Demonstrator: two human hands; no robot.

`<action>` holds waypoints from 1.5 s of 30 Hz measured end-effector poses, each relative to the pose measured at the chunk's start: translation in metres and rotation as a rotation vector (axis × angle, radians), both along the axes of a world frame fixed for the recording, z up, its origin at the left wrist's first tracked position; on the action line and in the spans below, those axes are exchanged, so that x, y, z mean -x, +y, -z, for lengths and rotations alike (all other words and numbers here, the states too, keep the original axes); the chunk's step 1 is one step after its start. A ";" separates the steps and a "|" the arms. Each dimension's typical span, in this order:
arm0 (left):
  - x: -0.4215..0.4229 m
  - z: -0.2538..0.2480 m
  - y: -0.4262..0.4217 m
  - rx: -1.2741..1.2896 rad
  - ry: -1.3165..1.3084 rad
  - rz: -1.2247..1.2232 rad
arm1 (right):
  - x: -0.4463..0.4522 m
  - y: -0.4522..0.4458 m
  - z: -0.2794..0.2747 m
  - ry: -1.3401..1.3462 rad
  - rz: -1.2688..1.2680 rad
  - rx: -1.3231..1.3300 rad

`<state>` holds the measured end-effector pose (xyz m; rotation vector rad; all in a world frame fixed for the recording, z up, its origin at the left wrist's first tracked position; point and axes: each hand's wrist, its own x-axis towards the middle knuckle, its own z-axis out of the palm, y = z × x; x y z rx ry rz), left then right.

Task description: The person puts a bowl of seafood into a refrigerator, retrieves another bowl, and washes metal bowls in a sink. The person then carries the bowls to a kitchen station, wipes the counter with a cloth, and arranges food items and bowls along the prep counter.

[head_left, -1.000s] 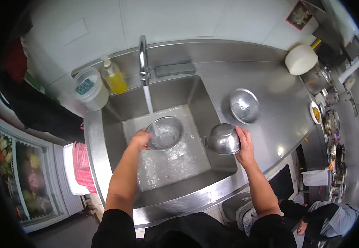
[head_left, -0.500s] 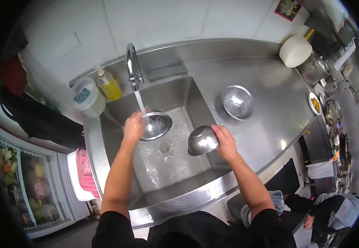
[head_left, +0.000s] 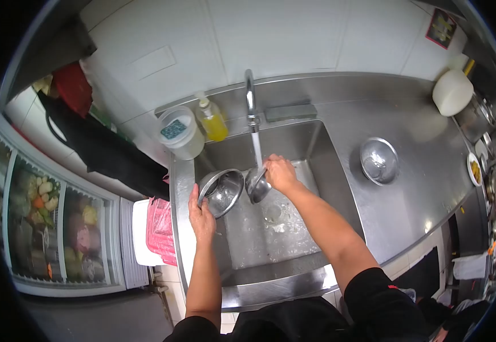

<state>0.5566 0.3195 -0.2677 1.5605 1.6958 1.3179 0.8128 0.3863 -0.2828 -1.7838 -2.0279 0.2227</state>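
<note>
Across come both hands! Half a second back, the left hand had its bowl under the tap; now that left-hand bowl is out of the stream, and the right hand has swung in from the right side of the sink to take its place. Water pours from the tap, just above the middle of the frame, straight down to the right-hand bowl, steeply tilted there with the right fingers clamped on its rim. And look left of centre: the left fingers are closed on the left side of the other metal bowl, which leans over the sink's left part with its open mouth showing, near its partner. Below them sits the drain, on a wet sink floor.

Over to the right of the frame, a third bowl rests on the steel desk, its hollow side up. Upper left of the sink, a bottle of yellow liquid stands just beside a white tub topped by a blue-green sponge. Far left, vegetables show inside a glass-topped cabinet.
</note>
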 end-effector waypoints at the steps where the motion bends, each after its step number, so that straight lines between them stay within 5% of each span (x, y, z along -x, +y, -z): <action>1: 0.006 0.000 -0.001 -0.018 0.005 0.003 | 0.002 0.005 0.000 -0.034 0.002 -0.030; 6: 0.011 0.004 0.006 -0.052 -0.020 -0.015 | 0.013 -0.002 -0.028 0.061 -0.198 -0.183; 9: 0.005 0.008 0.018 0.189 -0.446 0.051 | -0.003 -0.013 -0.033 0.155 -0.316 -0.301; 14: -0.031 0.031 0.039 0.523 -0.897 0.075 | -0.059 -0.054 -0.038 0.352 -0.111 -0.283; 17: -0.065 0.029 0.048 0.707 -0.830 0.115 | -0.095 -0.086 -0.038 0.445 0.025 -0.294; 20: -0.081 0.065 0.090 0.649 -0.167 0.347 | -0.126 -0.120 -0.031 0.533 0.160 -0.302; 23: -0.124 -0.004 0.103 0.434 0.632 0.460 | -0.151 -0.152 -0.029 0.672 0.314 -0.314; 25: -0.147 -0.026 0.096 0.097 0.628 0.657 | -0.170 -0.175 -0.022 0.773 0.406 -0.298; 29: -0.211 -0.049 0.076 -0.328 0.437 0.793 | -0.195 -0.218 -0.007 1.063 0.658 -0.250; 35: -0.353 -0.027 0.068 0.226 -0.070 0.584 | -0.214 -0.266 0.019 1.186 0.965 -0.272; 37: -0.375 -0.078 0.033 0.540 -0.186 0.646 | -0.218 -0.271 0.031 1.267 0.929 -0.352; 42: -0.401 -0.040 0.044 0.644 -0.316 0.820 | -0.218 -0.284 0.022 1.153 1.050 -0.167; 45: -0.341 0.012 0.089 0.410 -0.571 0.688 | -0.218 -0.299 0.018 1.105 1.081 -0.113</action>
